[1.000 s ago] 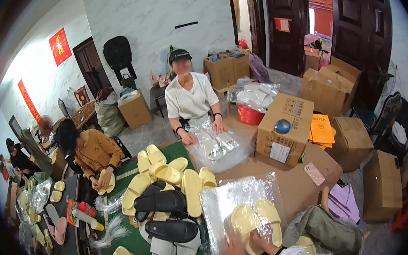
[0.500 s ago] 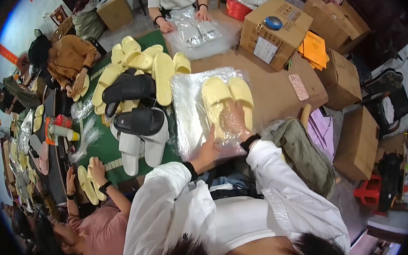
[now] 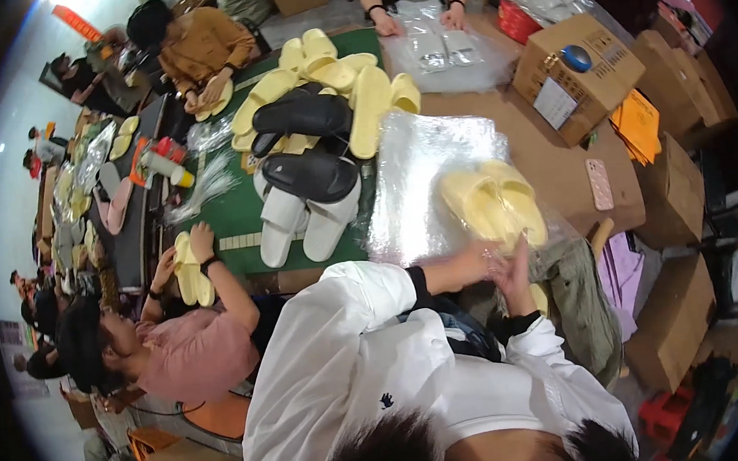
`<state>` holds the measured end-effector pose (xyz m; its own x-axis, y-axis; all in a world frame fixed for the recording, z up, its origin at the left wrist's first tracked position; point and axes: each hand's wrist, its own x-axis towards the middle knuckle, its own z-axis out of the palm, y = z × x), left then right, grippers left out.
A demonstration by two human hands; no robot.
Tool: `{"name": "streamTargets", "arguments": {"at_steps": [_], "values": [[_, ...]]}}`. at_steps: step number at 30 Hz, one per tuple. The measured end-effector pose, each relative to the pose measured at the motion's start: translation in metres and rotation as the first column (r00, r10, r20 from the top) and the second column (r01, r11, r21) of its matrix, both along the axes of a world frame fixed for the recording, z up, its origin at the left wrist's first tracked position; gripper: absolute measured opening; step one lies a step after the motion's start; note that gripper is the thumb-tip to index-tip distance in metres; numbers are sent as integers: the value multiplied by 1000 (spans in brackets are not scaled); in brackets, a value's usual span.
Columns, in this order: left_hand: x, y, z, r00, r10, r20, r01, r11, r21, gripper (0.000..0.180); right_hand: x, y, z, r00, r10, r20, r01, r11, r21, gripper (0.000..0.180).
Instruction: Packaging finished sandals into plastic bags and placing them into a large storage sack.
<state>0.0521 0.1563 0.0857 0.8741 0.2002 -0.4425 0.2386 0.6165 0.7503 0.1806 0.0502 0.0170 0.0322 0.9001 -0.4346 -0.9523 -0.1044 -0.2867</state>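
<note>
Near the front edge of the brown surface, at right of shiny clear bags: yellow slippers. Just nearer, left hand and right hand close together, cannot tell whether gripping. Could slide off if tugged carelessly. Farther left, black slippers.

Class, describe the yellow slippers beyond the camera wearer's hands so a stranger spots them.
Start at the brown tabletop, right of the green mat. At its near edge lies shiny plastic; the yellow slippers are at its lower right. Unlike the jumbled pile, they sit paired, beyond the wearer's hands.
</note>
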Motion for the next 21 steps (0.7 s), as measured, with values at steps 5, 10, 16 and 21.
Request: {"name": "streamTargets", "arguments": {"at_steps": [5, 10, 16, 21], "values": [[-22, 26, 22, 963, -262, 63, 239, 940, 242, 52, -13, 25, 19, 977, -47, 209, 103, 958, -267, 40], [-83, 142, -5, 937, 299, -181, 6, 503, 864, 53, 4, 36, 64, 606, -527, 596, 547, 820, 168, 65], [-181, 247, 9, 279, 946, -165, 281, 84, 956, 94, 81, 24, 30, 690, -513, 510, 612, 790, -33, 37], [-184, 310, 5, 511, 837, -198, -583, 506, 635, 128, 130, -57, -80, 460, -571, 680, 852, 499, -157, 30]]}}
